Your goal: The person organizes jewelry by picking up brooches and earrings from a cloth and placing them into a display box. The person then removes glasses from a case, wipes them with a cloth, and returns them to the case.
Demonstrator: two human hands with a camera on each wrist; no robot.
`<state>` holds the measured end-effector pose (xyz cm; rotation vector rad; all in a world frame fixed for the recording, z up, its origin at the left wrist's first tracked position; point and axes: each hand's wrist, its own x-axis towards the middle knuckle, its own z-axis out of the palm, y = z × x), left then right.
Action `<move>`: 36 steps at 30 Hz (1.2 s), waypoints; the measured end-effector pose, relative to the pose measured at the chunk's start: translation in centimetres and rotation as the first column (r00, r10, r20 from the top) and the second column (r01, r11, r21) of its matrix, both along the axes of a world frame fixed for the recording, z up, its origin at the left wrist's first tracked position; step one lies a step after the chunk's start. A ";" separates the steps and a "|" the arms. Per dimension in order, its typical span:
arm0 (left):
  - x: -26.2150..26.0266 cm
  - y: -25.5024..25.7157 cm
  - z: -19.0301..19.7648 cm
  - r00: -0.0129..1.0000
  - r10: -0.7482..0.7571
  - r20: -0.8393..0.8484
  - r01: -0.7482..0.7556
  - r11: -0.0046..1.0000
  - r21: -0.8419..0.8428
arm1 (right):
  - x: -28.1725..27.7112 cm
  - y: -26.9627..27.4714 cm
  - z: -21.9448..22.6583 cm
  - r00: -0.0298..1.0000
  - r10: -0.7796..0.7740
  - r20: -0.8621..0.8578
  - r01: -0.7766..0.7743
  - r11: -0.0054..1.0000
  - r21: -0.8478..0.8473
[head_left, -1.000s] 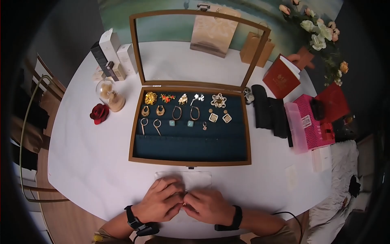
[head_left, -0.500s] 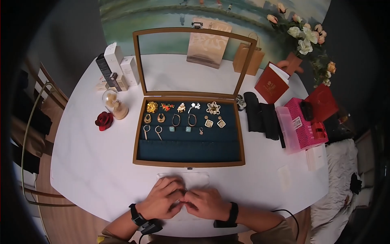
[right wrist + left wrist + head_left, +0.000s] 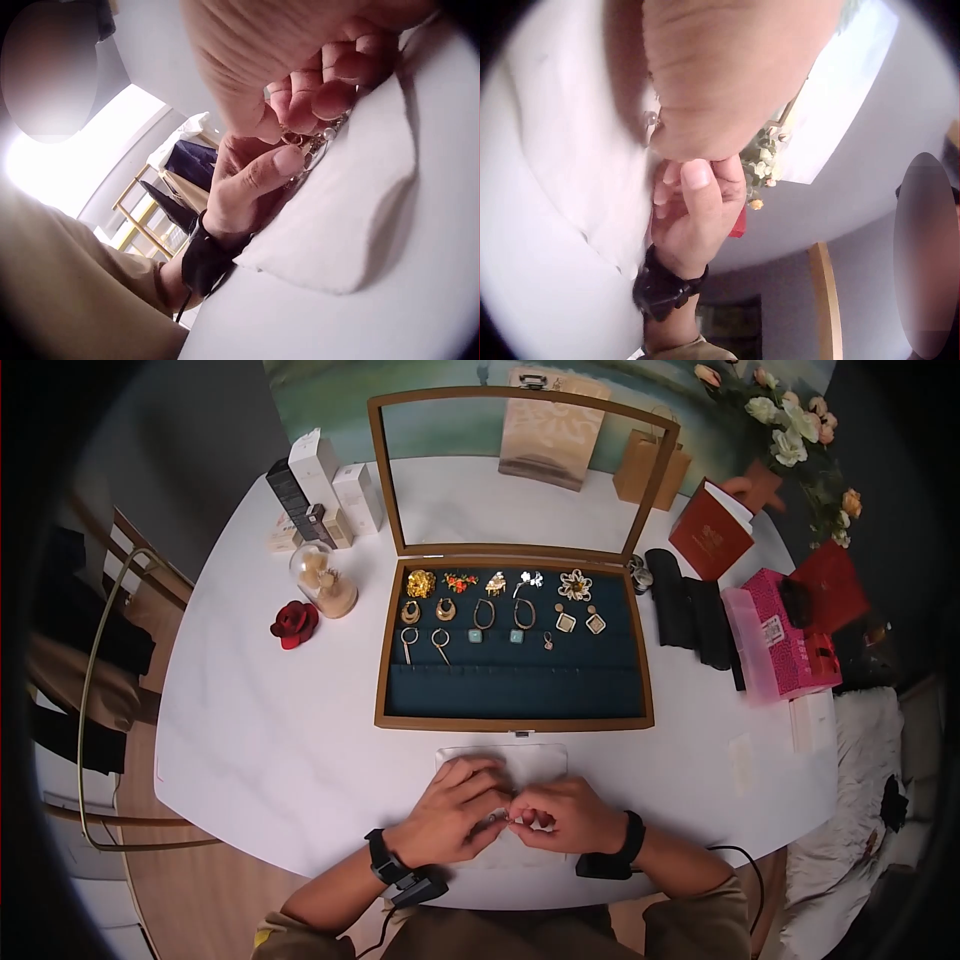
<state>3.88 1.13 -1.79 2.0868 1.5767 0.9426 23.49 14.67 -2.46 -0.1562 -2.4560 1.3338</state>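
Since the earlier frames the hands have barely shifted: they remain together at the near edge of the white surface, and only the head view has swung, so the box now sits further right in it. The left hand and right hand meet fingertip to fingertip over a pale cloth pad, both with curled fingers pinching a small gold piece of jewellery with pearl beads; the right wrist view shows it caught between the fingers of both hands just above the pad.

Just beyond the pad stands an open wooden display case, its glass lid propped upright. Its dark blue lining holds brooches in the back row, hoop and drop earrings in the middle rows, while the front rows are bare.

To the left stand a red fabric rose and a small glass dome; to the right, a pink box.
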 end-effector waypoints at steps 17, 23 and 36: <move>0.2 -0.5 0.0 0.993 0.027 0.115 -0.026 1.000 -0.015 | 0.0 0.3 0.9 0.999 0.026 0.035 -0.017 0.973 -0.228; 0.1 -0.8 -0.3 0.981 0.057 0.183 -0.057 0.998 -0.006 | -0.6 -0.2 0.7 1.000 0.008 0.018 -0.006 0.991 -0.134; -0.4 0.2 0.3 0.947 0.037 0.318 -0.028 0.999 -0.032 | -0.5 0.1 0.8 0.999 -0.034 0.017 0.036 0.994 -0.099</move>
